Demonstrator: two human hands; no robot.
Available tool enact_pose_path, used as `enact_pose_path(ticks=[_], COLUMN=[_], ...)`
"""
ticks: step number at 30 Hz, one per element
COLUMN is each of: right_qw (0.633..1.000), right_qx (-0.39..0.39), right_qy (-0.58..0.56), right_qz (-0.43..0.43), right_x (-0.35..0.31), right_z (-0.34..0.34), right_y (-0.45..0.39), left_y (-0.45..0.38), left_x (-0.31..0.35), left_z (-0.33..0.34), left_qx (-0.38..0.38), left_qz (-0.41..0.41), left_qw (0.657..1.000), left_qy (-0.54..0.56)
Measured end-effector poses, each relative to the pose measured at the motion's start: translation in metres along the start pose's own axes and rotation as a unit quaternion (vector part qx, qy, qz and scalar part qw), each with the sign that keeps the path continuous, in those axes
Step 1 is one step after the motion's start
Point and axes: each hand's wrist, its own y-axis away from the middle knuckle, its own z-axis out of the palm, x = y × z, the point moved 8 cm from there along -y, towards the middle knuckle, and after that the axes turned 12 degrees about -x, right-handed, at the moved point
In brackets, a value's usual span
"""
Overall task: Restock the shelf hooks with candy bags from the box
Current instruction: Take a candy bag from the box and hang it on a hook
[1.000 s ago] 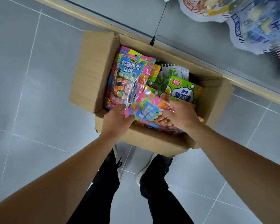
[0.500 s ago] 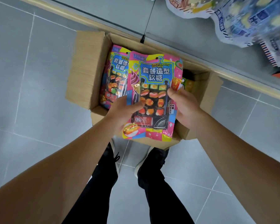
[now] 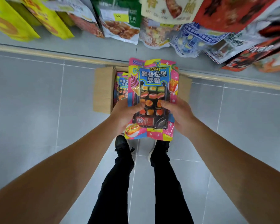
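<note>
A pink and blue candy bag (image 3: 153,88) printed with sushi-shaped gummies is held upright in front of me, above the open cardboard box (image 3: 103,90) on the floor. My left hand (image 3: 125,114) grips its lower left edge, thumb across the front. My right hand (image 3: 180,116) grips the lower right edge the same way. Another bag of the same kind (image 3: 120,88) lies in the box, mostly hidden behind the held one. The rest of the box's contents are hidden.
Hanging snack bags (image 3: 120,21) fill the top of the view, yellow ones on the left and red ones (image 3: 242,12) on the right. A shelf base with a wooden strip (image 3: 55,55) runs behind the box. My feet (image 3: 123,146) stand on grey floor tiles.
Both hands lifted one candy bag out of the box and raised it well above it. I have stood up, so the box looks smaller and the hanging bags came into view.
</note>
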Motion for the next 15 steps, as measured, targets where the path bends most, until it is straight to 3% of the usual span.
enact_pose_path(ticks=[9, 15], right_qw=[0.994, 0.987], right_qx=[0.046, 0.044], right_qy=[-0.021, -0.036], right_qz=[-0.099, -0.153], right_x=[-0.077, -0.097], right_z=[0.024, 0.005], right_y=[0.195, 0.297], left_y=[0.171, 0.250], left_x=[0.103, 0.126], left_z=[0.068, 0.135], left_qx=[-0.039, -0.066], left_qz=[0.077, 0.148], left_qw=[0.994, 0.981], left_qy=[-0.067, -0.104])
